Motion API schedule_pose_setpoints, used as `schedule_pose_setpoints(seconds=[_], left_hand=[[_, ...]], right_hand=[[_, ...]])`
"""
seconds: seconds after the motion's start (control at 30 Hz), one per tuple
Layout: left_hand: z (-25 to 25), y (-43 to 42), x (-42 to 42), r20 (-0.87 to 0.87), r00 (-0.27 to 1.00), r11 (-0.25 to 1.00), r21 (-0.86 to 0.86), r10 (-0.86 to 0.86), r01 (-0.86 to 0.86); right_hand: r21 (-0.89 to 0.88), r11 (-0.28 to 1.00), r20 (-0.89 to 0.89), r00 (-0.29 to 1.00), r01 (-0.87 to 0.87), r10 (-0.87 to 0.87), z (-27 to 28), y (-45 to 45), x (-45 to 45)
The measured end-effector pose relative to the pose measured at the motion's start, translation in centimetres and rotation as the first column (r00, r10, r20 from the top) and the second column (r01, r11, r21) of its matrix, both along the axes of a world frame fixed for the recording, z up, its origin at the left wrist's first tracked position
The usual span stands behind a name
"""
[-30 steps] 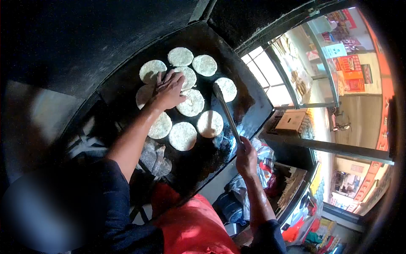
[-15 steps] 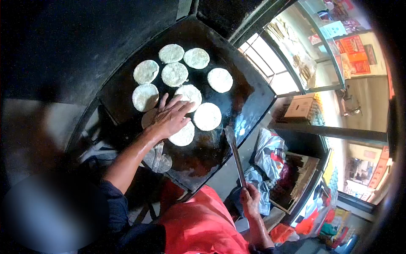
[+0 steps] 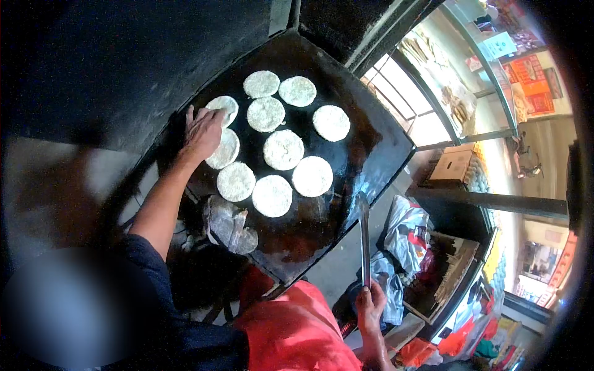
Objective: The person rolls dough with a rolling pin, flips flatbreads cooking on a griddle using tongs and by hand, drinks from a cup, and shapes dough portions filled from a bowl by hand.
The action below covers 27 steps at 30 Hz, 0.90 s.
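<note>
At ten o'clock, the left hand (image 3: 205, 133) partly hides a flatbread (image 3: 228, 111), its grip unclear. At five, the right hand (image 3: 370, 303) grips a metal tool (image 3: 365, 247).

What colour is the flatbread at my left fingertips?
The flatbread is pale off-white, seen best in the head view.

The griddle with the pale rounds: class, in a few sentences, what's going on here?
A person is working at a dark griddle that holds ten pale flat rounds, spread out singly or nearly touching. The left hand is at the round on the far left, its fingers over the edge; whether they grip it is unclear. The right hand holds a long metal tool, its far end by the griddle's edge, away from the rounds.
</note>
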<state>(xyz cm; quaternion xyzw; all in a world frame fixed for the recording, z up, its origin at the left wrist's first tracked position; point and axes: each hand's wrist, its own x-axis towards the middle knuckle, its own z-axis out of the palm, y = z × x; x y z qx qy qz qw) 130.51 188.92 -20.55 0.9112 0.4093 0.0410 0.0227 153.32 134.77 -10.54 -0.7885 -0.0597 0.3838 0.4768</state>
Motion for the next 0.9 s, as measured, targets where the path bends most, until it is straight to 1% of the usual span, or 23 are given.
schedule_pose_setpoints(seconds=[0.07,0.1,0.13,0.2,0.23,0.27,0.3,0.33,0.37,0.4,0.47,0.5,0.53,0.57,0.6,0.67,0.7,0.73,0.77,0.8,0.87,0.9], left_hand=[[-0.1,1.1,1.6,0.052,0.998,0.996,0.088,0.018,-0.022],[-0.6,2.1,2.7,0.153,0.986,0.993,0.104,-0.063,0.047],[-0.1,2.6,4.4,0.176,0.982,0.997,-0.003,-0.074,0.075],[1.0,2.6,7.7,0.156,0.985,0.997,-0.033,-0.068,0.074],[2.6,2.0,8.9,0.119,0.992,0.993,-0.110,-0.032,0.045],[1.7,2.7,9.3,0.126,0.991,0.993,-0.109,-0.034,0.048],[0.1,4.0,9.2,0.054,0.997,0.997,-0.035,-0.062,0.064],[-0.3,4.8,9.3,-0.022,0.996,0.995,0.038,-0.086,0.087],[-0.6,5.7,9.1,-0.073,0.994,0.997,0.026,-0.075,0.077],[0.0,5.9,9.1,-0.054,0.997,0.995,0.077,-0.058,0.062],[1.0,5.7,9.9,-0.113,0.994,0.998,0.069,0.011,-0.003],[0.8,5.4,11.0,-0.031,0.999,0.993,0.112,-0.041,0.045],[0.7,5.0,12.3,0.052,0.994,0.984,0.159,-0.092,0.083],[0.8,5.1,14.1,0.092,0.968,0.972,0.047,-0.233,0.230],[1.0,4.4,15.5,0.102,0.967,0.972,0.049,-0.233,0.230],[1.0,2.6,17.7,0.053,0.954,0.953,0.079,-0.296,0.291],[-0.8,3.5,17.9,0.067,0.969,0.968,0.099,-0.240,0.232],[-1.2,4.1,17.9,0.077,0.979,0.977,0.120,-0.187,0.177],[-1.4,4.8,17.9,-0.017,0.989,0.986,0.070,-0.150,0.151],[-0.6,4.5,17.9,-0.066,0.991,0.990,0.072,-0.116,0.121],[-1.6,3.0,18.5,0.093,0.973,0.950,0.255,-0.210,0.181],[-0.8,1.5,19.4,0.157,0.935,0.943,0.152,-0.317,0.294]], right_hand=[[0.021,0.999,-0.024,0.999,0.030,-0.029,1.0,0.3,-0.5],[0.021,0.999,-0.040,0.998,0.044,-0.043,1.4,0.5,-0.8],[0.001,0.998,-0.030,0.998,0.064,-0.064,1.3,0.2,-1.0],[0.033,0.993,-0.080,0.990,0.117,-0.114,1.0,-0.1,-1.4],[-0.016,0.996,-0.044,0.995,0.088,-0.088,1.1,-0.1,-1.6],[0.025,0.997,-0.041,0.996,0.075,-0.074,0.9,-0.4,-1.7],[0.004,0.997,-0.029,0.997,0.074,-0.074,1.0,-0.5,-1.9],[-0.018,0.997,-0.019,0.997,0.075,-0.075,1.0,-0.7,-2.0],[-0.023,0.998,0.003,0.999,0.051,-0.051,0.8,-1.0,-2.0],[-0.021,0.998,0.000,0.998,0.060,-0.060,0.8,-1.1,-2.1],[-0.019,0.996,-0.044,0.995,0.092,-0.093,0.7,-1.2,-2.3],[0.029,0.991,-0.106,0.987,0.127,-0.124,0.5,-1.3,-2.3],[0.029,0.991,-0.102,0.987,0.127,-0.123,0.6,-1.3,-2.4],[-0.003,0.994,-0.075,0.991,0.113,-0.113,0.6,-1.3,-2.4],[-0.036,0.994,-0.046,0.993,0.103,-0.104,0.8,-1.2,-2.2],[-0.034,0.995,-0.029,0.995,0.095,-0.096,1.2,-1.3,-1.6],[-0.054,0.996,0.008,0.998,0.068,-0.068,1.2,-1.6,-1.4],[-0.074,0.996,0.040,0.998,0.046,-0.043,1.2,-1.8,-1.5],[-0.029,0.999,0.089,0.995,0.040,-0.037,1.1,-1.8,-1.6],[-0.028,0.998,0.061,0.996,0.062,-0.061,0.8,-2.2,-1.7],[-0.063,0.996,0.012,0.998,0.065,-0.064,0.4,-2.5,-1.9],[-0.047,0.996,-0.025,0.997,0.078,-0.079,0.0,-2.9,-2.0]])
